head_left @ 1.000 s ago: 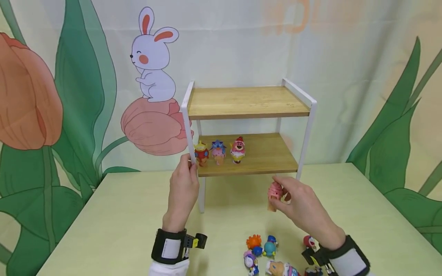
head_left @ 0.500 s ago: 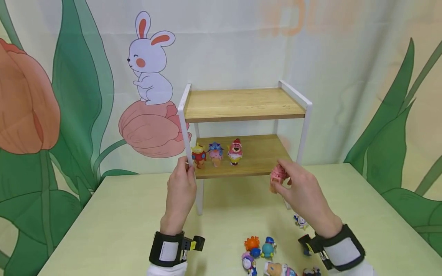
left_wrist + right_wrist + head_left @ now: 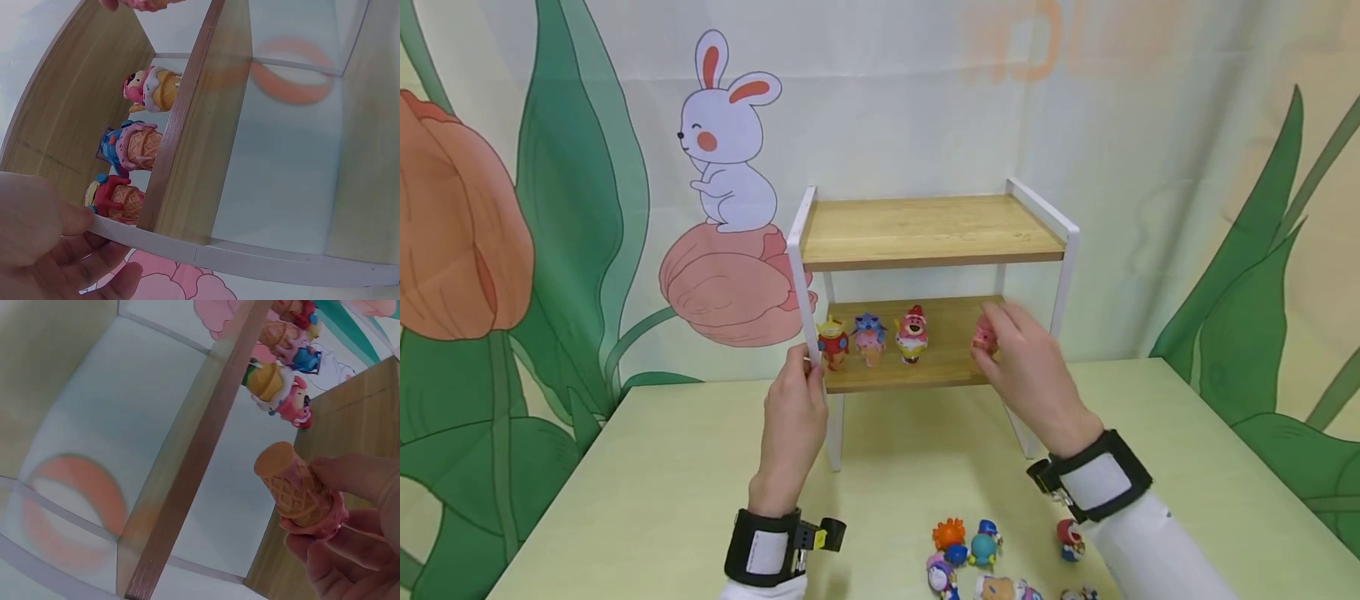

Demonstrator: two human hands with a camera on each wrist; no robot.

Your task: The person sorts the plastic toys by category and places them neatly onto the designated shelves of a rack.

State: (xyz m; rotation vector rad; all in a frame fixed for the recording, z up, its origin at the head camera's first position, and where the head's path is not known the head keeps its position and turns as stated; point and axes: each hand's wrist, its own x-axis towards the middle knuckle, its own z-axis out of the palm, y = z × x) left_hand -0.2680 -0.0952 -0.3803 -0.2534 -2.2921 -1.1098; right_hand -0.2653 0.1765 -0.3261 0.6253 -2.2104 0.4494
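Note:
My left hand (image 3: 793,417) holds the white left post of a two-tier shelf rack (image 3: 936,258). Between the thumb and fingers of my right hand (image 3: 1030,367) is a pink ice-cream cone figurine (image 3: 983,335), at the right part of the lower board. In the right wrist view the cone figurine (image 3: 294,487) shows its waffle base, apart from the board edge. On the lower board's left stand a red-and-yellow figurine (image 3: 833,342), a blue-and-pink figurine (image 3: 870,337) and a pink bear figurine (image 3: 912,333). My fingers partly cover the held cone in the head view.
Several small figurines lie on the table in front, among them an orange spiky one (image 3: 949,533), a teal one (image 3: 984,547) and a red one (image 3: 1070,540). The rack's upper board (image 3: 917,229) stands above the right hand. A printed curtain (image 3: 910,100) hangs behind.
My right hand has moved up and forward with the pink ice-cream cone figurine, from in front of the rack to the lower board. The left hand keeps its hold on the post.

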